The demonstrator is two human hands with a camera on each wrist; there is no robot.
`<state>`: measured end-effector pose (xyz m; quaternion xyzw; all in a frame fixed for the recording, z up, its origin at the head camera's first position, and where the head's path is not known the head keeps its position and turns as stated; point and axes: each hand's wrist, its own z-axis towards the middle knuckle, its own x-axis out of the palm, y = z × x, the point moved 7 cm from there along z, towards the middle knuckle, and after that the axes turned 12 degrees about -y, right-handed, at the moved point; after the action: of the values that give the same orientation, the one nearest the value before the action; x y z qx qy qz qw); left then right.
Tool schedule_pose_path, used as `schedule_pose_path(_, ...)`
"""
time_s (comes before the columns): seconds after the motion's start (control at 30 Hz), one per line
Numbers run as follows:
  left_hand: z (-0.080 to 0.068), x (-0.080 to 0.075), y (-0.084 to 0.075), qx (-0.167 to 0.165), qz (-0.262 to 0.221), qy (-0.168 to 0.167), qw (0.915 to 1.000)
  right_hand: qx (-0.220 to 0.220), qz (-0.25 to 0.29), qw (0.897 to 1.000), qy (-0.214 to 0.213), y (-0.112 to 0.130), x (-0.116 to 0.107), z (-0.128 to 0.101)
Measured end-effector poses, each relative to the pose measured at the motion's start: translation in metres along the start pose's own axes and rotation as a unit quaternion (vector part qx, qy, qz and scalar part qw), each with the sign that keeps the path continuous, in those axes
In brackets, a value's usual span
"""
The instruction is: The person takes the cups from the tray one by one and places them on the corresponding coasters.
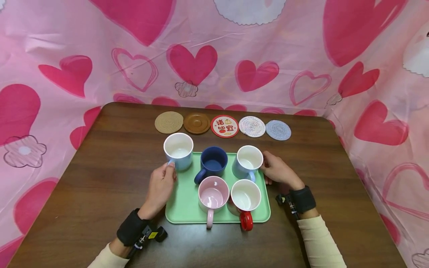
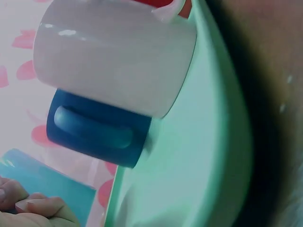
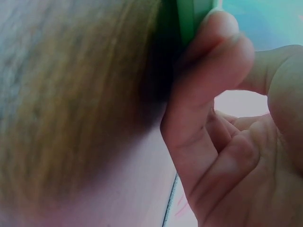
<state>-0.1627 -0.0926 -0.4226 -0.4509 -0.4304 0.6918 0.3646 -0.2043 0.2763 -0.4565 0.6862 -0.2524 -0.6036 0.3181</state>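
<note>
While both hands sit at the sides of the green tray (image 1: 182, 212), the left hand (image 1: 160, 188) has its fingers curled round the handle of a light blue mug (image 1: 178, 150), which stands at the tray's far left corner, at or just over the rim; the head view does not settle whether its base is on the tray or on the table (image 1: 100, 178). The thumb and fingertips (image 2: 28, 208) close together at the handle in the left wrist view, with the blue mug wall right beside them.

The right hand (image 1: 278, 172) rests against the tray's right edge, next to a second light blue mug (image 1: 248, 162) at the far right of the tray. In the right wrist view its fingers (image 3: 208, 71) are bent, one fingertip touching the green rim, the others folded toward the palm. Whether any finger also touches the mug cannot be told.

Between the two light blue mugs stands a dark blue mug (image 1: 212, 163). Nearer the person are a pink mug (image 1: 213, 196) and a white mug with a red handle (image 1: 245, 199), both handles hanging over the tray's near rim.

Beyond the tray, five coasters lie in a row across the table: a tan woven coaster (image 1: 169, 122), a brown coaster (image 1: 196, 123), a red-rimmed coaster (image 1: 224, 126), a speckled white coaster (image 1: 251, 126) and a pale blue coaster (image 1: 278, 130).
</note>
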Motion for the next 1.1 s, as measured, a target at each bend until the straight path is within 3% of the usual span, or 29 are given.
schedule_pose_path(0.27, 0.021, -0.007, -0.004, 0.01, -0.014, -0.002, 0.9998, -0.004, -0.002, 1.0, 0.001, 0.005, -0.002, 0.002)
schedule_pose_path(0.5, 0.042, -0.009, -0.002, -0.018, -0.047, 0.008, 0.9987, -0.001, -0.004, 1.0, -0.001, 0.005, -0.002, 0.001)
schedule_pose_path(0.77, 0.071, -0.01, -0.006, -0.02, -0.049, 0.021, 0.9984, 0.005, 0.003, 1.0, -0.009, 0.004, -0.001, -0.002)
schedule_pose_path(1.1, 0.104, -0.01, -0.001, -0.035, -0.079, 0.012, 0.9962, 0.007, 0.01, 1.0, 0.0, 0.001, 0.001, -0.001)
